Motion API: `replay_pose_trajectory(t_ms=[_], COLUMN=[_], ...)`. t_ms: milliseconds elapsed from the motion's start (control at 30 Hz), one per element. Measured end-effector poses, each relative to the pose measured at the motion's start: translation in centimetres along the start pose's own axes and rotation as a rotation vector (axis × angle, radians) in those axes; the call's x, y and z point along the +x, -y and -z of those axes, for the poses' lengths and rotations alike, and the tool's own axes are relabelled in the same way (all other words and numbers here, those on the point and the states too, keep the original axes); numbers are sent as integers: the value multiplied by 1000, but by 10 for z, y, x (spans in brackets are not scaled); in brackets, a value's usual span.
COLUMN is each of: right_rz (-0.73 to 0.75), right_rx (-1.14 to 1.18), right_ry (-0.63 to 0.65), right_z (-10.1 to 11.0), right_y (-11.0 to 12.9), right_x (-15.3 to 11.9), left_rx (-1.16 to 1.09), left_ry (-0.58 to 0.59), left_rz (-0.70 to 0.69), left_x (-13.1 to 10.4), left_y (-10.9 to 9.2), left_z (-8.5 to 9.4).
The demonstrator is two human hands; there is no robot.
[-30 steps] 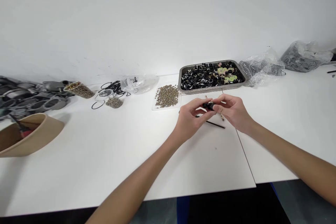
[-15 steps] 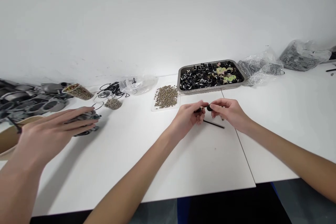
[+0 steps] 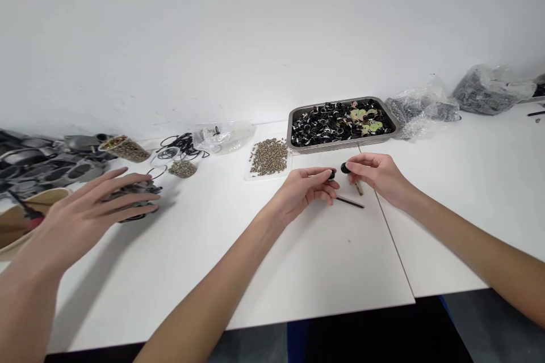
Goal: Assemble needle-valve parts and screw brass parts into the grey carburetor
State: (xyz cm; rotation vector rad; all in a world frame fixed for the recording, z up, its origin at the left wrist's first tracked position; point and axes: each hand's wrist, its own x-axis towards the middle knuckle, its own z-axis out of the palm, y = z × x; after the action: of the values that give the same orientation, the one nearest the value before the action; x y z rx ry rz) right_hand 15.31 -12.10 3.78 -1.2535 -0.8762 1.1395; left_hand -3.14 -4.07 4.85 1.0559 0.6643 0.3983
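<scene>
My left hand [image 3: 304,190] pinches a small black round part [image 3: 331,175] between thumb and forefinger, the other fingers loosely spread beneath. Just to the right, my right hand [image 3: 377,174] grips a black disc-shaped cap [image 3: 345,168] at its fingertips; the two parts are apart. A short brass-coloured piece [image 3: 358,187] shows under the right fingers; I cannot tell whether it is held or lies on the table. Below the left fingertips a thin dark rod [image 3: 351,202] rests on the white table [image 3: 323,261].
Behind my hands stands a metal tray [image 3: 344,148] of black and yellowish parts. Small brass fasteners [image 3: 269,156] fill a shallow clear tray. Plastic bags [image 3: 489,91] lie at right. At left, a co-worker's hand [image 3: 80,215] covers a grey casting [image 3: 136,193], near a beige container [image 3: 55,201].
My hands have moved apart slightly, separating the two black parts. My right hand has shifted a little up, and the brass-coloured piece now shows. The co-worker's fingers have lifted and spread.
</scene>
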Motion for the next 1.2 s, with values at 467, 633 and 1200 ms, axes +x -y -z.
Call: replay_pose_trajectory(t_ms=[467, 633, 1200], right_rz=[-128, -122, -204], right_rx=[99, 160, 98], right_ry=[104, 136, 101], right_z=[-1, 3, -3], right_y=[4, 2, 5], right_x=[-1, 1, -4], left_rx=[634, 662, 654], left_ry=[-175, -226, -241], left_rz=[-329, -391, -496], left_x=[2, 3, 2], left_y=[10, 12, 18], left_z=[-7, -9, -11])
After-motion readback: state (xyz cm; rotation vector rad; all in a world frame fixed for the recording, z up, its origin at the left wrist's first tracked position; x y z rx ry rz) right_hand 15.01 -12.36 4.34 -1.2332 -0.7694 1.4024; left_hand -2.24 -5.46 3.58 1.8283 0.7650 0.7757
